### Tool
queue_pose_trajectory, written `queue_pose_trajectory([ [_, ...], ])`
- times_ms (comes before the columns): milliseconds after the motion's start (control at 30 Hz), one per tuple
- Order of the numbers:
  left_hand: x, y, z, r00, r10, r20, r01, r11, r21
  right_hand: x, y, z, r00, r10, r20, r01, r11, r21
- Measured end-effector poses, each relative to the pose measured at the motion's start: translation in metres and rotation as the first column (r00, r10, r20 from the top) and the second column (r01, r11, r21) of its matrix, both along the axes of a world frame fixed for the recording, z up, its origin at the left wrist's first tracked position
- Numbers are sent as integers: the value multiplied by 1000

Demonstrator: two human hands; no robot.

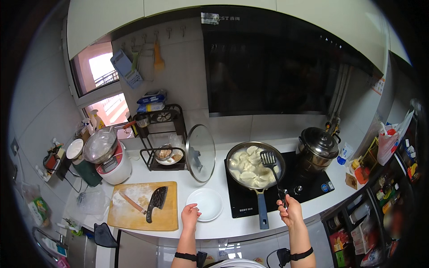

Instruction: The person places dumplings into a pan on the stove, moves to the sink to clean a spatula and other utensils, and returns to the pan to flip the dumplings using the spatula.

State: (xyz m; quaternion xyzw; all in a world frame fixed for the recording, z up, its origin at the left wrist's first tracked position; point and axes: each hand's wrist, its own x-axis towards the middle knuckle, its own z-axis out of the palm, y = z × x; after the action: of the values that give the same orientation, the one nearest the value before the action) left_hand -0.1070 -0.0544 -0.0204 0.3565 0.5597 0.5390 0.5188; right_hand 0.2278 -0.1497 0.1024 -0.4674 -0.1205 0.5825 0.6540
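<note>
A frying pan [263, 204] full of dumplings [251, 167] in cloudy liquid sits on the black cooktop [241, 204]. My right hand [290, 209] grips the handle of a black slotted turner [268, 158], whose head lies over the dumplings at the pan's right side. My left hand [190, 213] is at the left edge of a white plate [209, 204], fingers partly curled; whether it touches the plate is unclear. Left of it, a wooden cutting board [164, 217] dusted with flour bears a cleaver [157, 202] and a rolling pin [132, 202].
A glass lid [201, 154] stands upright behind the plate, beside a black rack [162, 167]. A lidded steel pot [317, 150] is at the cooktop's back right. A rice cooker [117, 171] stands behind the board. The range hood [268, 77] hangs above.
</note>
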Motion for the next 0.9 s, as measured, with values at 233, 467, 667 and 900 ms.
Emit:
queue_pose_trajectory([
  [233,-44,19,-71,921,308,-238,-295,951,88,-61,-20,11,996,88,24,-91,986,137],
  [467,-47,14,-86,905,-241,350,365,863,-349,-93,-20,-7,998,62,-2,-61,994,93],
  [667,-42,21,-97,806,-249,537,432,867,-247,-94,-24,3,997,-56,49,48,988,146],
  [900,-35,24,-99,806,-228,546,385,903,-191,-65,-28,-1,968,-241,62,231,962,144],
])
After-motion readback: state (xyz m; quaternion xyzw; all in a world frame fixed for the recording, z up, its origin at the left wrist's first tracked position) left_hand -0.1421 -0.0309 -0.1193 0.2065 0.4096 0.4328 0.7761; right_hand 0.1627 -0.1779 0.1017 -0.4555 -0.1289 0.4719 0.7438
